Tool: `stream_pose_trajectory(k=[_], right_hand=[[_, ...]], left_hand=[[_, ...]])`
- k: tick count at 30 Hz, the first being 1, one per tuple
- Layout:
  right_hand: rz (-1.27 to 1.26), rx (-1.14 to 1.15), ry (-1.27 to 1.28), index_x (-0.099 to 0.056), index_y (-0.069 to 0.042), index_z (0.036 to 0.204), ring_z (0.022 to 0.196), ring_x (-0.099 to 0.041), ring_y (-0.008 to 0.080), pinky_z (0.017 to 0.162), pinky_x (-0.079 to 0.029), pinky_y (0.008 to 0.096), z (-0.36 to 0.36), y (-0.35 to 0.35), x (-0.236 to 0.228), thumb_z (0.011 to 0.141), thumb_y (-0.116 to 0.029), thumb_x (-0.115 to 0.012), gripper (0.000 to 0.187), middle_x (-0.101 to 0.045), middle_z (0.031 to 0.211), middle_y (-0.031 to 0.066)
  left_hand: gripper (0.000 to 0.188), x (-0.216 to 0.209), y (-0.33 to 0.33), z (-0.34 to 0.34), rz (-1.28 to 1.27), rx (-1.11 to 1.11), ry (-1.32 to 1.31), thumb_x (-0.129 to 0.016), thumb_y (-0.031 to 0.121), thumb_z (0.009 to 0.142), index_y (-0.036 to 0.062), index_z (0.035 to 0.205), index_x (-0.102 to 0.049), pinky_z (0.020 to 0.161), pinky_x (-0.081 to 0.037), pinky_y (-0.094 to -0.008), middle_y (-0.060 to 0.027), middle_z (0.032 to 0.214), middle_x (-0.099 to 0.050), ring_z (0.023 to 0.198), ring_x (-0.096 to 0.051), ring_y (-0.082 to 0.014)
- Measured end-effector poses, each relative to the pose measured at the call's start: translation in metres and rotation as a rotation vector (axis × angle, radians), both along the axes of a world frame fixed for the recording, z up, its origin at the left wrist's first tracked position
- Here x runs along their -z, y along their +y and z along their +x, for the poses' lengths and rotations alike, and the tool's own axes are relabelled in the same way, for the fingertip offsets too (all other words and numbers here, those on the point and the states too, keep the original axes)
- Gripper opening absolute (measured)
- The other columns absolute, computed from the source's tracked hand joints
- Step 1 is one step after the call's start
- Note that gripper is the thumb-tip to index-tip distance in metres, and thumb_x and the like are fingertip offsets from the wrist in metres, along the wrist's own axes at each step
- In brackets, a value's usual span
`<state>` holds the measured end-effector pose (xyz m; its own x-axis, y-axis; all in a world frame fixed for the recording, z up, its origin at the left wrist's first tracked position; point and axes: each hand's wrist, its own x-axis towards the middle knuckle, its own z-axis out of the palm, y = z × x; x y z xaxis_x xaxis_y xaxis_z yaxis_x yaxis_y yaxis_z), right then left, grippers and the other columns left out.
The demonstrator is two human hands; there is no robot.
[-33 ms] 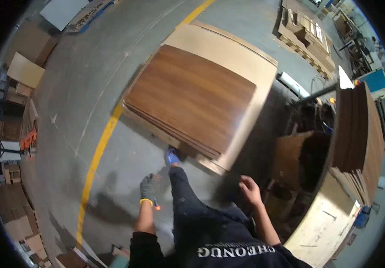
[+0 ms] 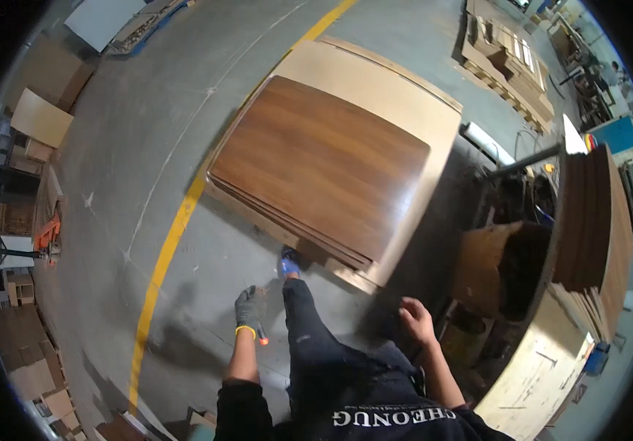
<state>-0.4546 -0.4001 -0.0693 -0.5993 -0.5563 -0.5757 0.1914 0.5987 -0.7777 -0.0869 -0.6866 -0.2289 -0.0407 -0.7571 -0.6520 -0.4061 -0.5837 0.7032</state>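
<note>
My left hand (image 2: 249, 307) wears a grey glove with a yellow cuff and hangs over the concrete floor, closed around a slim tool with an orange tip (image 2: 261, 339). My bare right hand (image 2: 416, 320) hangs at my side with loosely spread fingers and holds nothing. It is near the corner of a stack of dark brown wood-grain panels (image 2: 316, 162). The stack lies on a larger pale board (image 2: 405, 95). My blue shoe (image 2: 288, 262) stands right at the stack's near edge.
A yellow floor line (image 2: 166, 250) runs along the left of the stack. Upright brown panels (image 2: 588, 220) and an open cardboard box (image 2: 493, 264) stand to the right. Wooden pallets (image 2: 508, 59) lie at the back right, with boards and boxes (image 2: 37, 117) on the left.
</note>
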Motion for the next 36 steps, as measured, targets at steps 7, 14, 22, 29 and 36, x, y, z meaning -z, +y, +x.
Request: stream_pose_trajectory(k=[7,14,22,29,36], right_hand=[[0.247,0.287,0.004,-0.05,0.003,0.122,0.092,-0.058,0.0145,0.082,-0.046,0.0278,0.014,-0.052,0.152,0.087,-0.017,-0.062,0.042,-0.062,0.102,0.0067],[0.6,0.547,0.147,-0.034,0.009,0.133,0.121,-0.044,0.0331,0.099,-0.036,0.0362,-0.053,-0.082,0.268,0.085,-0.052,-0.056,0.081,-0.043,0.133,0.0243],[0.529,0.475,0.008,-0.06,0.007,0.097,0.078,-0.063,0.0273,0.071,-0.048,0.036,-0.076,-0.099,0.297,0.09,-0.056,-0.04,0.066,-0.064,0.084,0.0153],[0.544,0.41,0.143,-0.05,0.01,0.114,0.095,-0.057,0.0262,0.085,-0.043,0.0348,-0.067,-0.102,0.31,0.09,-0.063,-0.037,0.078,-0.06,0.103,0.0196],[0.515,0.273,0.228,-0.056,0.006,0.1,0.082,-0.058,0.0266,0.076,-0.044,0.0366,-0.034,-0.142,0.26,0.093,-0.055,-0.035,0.066,-0.061,0.085,0.0173]], left_hand=[[0.041,0.024,-0.278,-0.062,-0.355,0.327,-0.493,-0.056,0.037,0.084,0.0035,0.106,-0.062,0.088,-0.044,-0.0431,-0.0206,0.106,-0.062,0.101,-0.057,-0.0368],[0.051,0.091,-0.471,-0.11,-0.736,0.539,-0.713,-0.051,0.041,0.087,0.0031,0.12,-0.052,0.095,-0.039,-0.0451,-0.0255,0.121,-0.053,0.113,-0.049,-0.04],[0.058,0.103,-0.55,-0.136,-0.655,0.744,-0.732,-0.052,0.053,0.083,-0.0025,0.095,-0.064,0.082,-0.046,-0.0471,-0.0283,0.097,-0.062,0.094,-0.058,-0.0438],[0.061,0.115,-0.556,-0.137,-0.543,0.691,-0.784,-0.052,0.056,0.082,-0.0013,0.098,-0.065,0.081,-0.046,-0.047,-0.0261,0.097,-0.062,0.092,-0.058,-0.0438],[0.057,0.11,-0.562,-0.117,-0.669,0.737,-0.914,-0.049,0.055,0.084,0.0023,0.096,-0.066,0.078,-0.046,-0.0463,-0.0238,0.098,-0.063,0.091,-0.059,-0.0412]])
